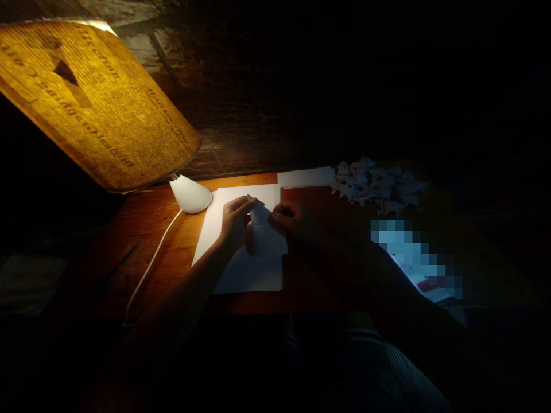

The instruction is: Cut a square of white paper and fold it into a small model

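Note:
Between my hands is a small piece of folded white paper (260, 215) with a pointed top, held above a stack of white sheets (249, 275). My left hand (236, 218) pinches it near its upper tip, thumb and fingers closed. At its lower right edge, the fingers of my right hand (293, 218) are closed on the same paper. Shade hides part of the right hand's fingers. The sheets lie flat on the wooden table (163, 252) under both hands.
A lamp with a printed yellow shade (99, 109) and white base (190, 196) stands at left, its cord (155, 258) running forward. Paper strips (305, 176) and a heap of folded paper pieces (379, 186) lie at the back right. A lit, partly blurred screen (430, 281) is at right.

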`<state>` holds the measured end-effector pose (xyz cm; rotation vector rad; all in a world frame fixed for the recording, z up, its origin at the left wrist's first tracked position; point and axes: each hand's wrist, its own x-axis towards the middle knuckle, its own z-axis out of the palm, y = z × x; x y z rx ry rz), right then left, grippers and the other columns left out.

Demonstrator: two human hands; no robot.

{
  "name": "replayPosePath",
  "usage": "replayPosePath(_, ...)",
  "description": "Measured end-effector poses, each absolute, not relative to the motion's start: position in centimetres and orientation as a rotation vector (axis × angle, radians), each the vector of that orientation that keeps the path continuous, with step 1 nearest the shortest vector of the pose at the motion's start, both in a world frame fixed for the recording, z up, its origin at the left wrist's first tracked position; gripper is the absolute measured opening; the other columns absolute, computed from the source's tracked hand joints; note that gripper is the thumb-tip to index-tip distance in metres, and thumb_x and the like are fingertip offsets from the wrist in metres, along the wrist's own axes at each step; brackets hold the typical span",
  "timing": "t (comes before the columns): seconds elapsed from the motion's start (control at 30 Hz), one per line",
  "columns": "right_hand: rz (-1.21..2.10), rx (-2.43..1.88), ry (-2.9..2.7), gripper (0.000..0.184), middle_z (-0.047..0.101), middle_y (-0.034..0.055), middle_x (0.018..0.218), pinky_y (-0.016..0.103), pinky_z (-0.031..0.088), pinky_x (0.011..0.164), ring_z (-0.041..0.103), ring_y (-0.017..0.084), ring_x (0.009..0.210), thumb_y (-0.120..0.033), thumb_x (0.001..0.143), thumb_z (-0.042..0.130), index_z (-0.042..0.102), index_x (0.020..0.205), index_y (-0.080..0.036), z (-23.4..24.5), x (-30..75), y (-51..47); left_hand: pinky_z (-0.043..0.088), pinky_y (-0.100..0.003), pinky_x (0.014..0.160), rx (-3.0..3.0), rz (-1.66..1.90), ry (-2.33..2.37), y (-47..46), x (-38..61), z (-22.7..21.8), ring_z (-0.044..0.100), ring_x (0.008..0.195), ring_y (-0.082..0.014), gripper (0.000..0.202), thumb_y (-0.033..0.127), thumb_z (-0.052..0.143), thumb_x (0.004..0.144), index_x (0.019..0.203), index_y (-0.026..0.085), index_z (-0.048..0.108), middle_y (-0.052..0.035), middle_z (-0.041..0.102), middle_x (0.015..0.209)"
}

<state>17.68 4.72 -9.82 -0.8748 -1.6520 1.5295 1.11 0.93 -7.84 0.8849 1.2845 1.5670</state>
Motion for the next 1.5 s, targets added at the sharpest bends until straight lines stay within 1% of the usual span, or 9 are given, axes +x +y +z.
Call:
replayPosePath(0.13,1.559,-0.857,-1.647,0.025,0.067,0.0029,0.077,0.029,0.046,0.065,0.060,0.016,0.071,-0.044,0.078,0.074,0.066,0.079,-0.020,-9.74,17.51,4.61,0.035,-0.021,0.048,0.938,1.492,1.279,0.70,1.27,-8.01,0.049,0.048,-0.0085,0.029,0.038,0.084,0.060,0.058,0.016,0.066,0.0015,0.059,0.055)
replayPosePath(0.23,1.506,-0.891,-1.641,0.027,0.065,0.0016,0.072,0.029,0.046,0.064,0.059,0.015,0.068,-0.044,0.075,0.076,0.064,0.074,-0.020,-9.71,17.32,4.62,0.031,-0.020,0.046,0.986,1.437,1.280,0.50,1.44,-8.22,0.045,0.046,-0.0075,0.032,0.039,0.087,0.060,0.058,0.016,0.064,0.0027,0.056,0.053)
replayPosePath(0.47,1.573,-0.855,-1.594,0.029,0.059,-0.0009,0.064,0.028,0.040,0.055,0.052,0.013,0.059,-0.043,0.071,0.078,0.060,0.069,-0.021,-9.70,17.41,4.58,0.042,-0.021,0.051,0.938,1.476,1.287,0.61,1.46,-7.98,0.053,0.053,-0.0090,0.029,0.038,0.085,0.059,0.058,0.016,0.065,-0.0005,0.067,0.065)
replayPosePath(0.67,1.667,-0.821,-1.550,0.033,0.057,-0.0027,0.062,0.028,0.038,0.053,0.049,0.011,0.055,-0.042,0.069,0.084,0.060,0.068,-0.020,-9.51,17.46,4.33,0.038,-0.020,0.045,0.852,1.479,1.239,0.53,1.59,-7.55,0.049,0.048,-0.0080,0.023,0.032,0.081,0.055,0.053,0.016,0.063,0.0002,0.062,0.060)
replayPosePath(0.87,1.692,-0.825,-1.541,0.031,0.058,-0.0027,0.063,0.027,0.040,0.053,0.051,0.011,0.056,-0.040,0.071,0.084,0.060,0.069,-0.020,-9.35,17.51,4.32,0.036,-0.022,0.042,0.906,1.465,1.263,0.48,1.52,-7.47,0.045,0.043,-0.0082,0.023,0.037,0.077,0.063,0.058,0.017,0.068,0.0004,0.058,0.055)
replayPosePath(1.0,1.687,-0.840,-1.563,0.027,0.060,-0.0006,0.066,0.027,0.040,0.054,0.054,0.012,0.059,-0.038,0.072,0.082,0.062,0.071,-0.019,-9.33,17.49,4.26,0.036,-0.020,0.042,0.935,1.480,1.235,0.46,1.31,-7.40,0.044,0.044,-0.0073,0.020,0.034,0.074,0.064,0.057,0.016,0.068,0.0013,0.055,0.055)
replayPosePath(1.23,1.723,-0.774,-1.508,0.031,0.054,-0.0042,0.059,0.025,0.034,0.049,0.046,0.010,0.052,-0.042,0.071,0.081,0.058,0.069,-0.021,-9.30,17.44,4.31,0.038,-0.020,0.041,0.853,1.454,1.241,0.48,1.53,-7.70,0.049,0.043,-0.0092,0.021,0.035,0.076,0.065,0.062,0.016,0.068,0.0016,0.055,0.053)
replayPosePath(1.37,1.688,-0.788,-1.523,0.030,0.055,-0.0041,0.059,0.025,0.035,0.049,0.047,0.010,0.052,-0.039,0.071,0.079,0.057,0.067,-0.020,-9.23,17.45,4.32,0.040,-0.021,0.042,0.834,1.491,1.231,0.66,1.39,-7.84,0.054,0.048,-0.0115,0.021,0.037,0.074,0.065,0.063,0.017,0.068,0.0001,0.058,0.057)
replayPosePath(1.5,1.674,-0.814,-1.533,0.027,0.057,-0.0033,0.061,0.026,0.036,0.050,0.049,0.011,0.054,-0.037,0.072,0.079,0.059,0.069,-0.020,-9.28,17.38,4.23,0.046,-0.021,0.049,0.911,1.536,1.229,0.93,0.98,-8.11,0.057,0.054,-0.0112,0.025,0.039,0.076,0.067,0.062,0.016,0.069,-0.0011,0.062,0.062)
